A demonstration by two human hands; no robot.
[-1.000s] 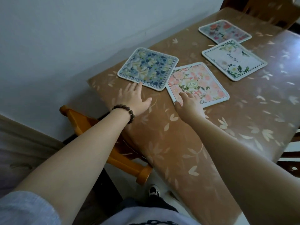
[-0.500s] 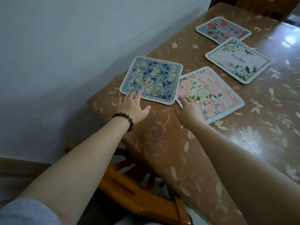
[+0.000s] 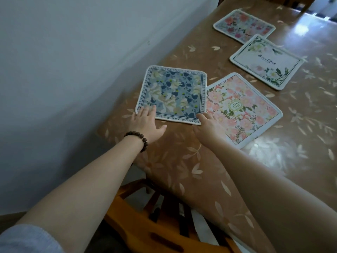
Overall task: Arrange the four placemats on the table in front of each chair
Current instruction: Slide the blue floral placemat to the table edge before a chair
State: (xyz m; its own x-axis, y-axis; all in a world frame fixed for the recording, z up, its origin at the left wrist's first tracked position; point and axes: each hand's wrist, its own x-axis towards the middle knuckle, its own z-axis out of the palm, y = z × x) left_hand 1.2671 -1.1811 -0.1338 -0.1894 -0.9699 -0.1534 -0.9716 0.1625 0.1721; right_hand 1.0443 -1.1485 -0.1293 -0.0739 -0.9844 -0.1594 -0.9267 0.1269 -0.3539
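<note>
Resting flat, fingers straight, the left hand point(image 3: 146, 123) and right hand point(image 3: 207, 126) touched the blue mat's point(image 3: 174, 93) near corners on the table point(image 3: 182, 161), the pink mat point(image 3: 242, 108) touching its right edge.

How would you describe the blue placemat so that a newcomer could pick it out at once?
Start at the brown table by the wall and look to its near corner, above the orange chair. The blue placemat lies there, with the left hand and right hand at its near edge. Unlike its pink and white neighbours, it is blue-flowered, with lettering round its border.
</note>
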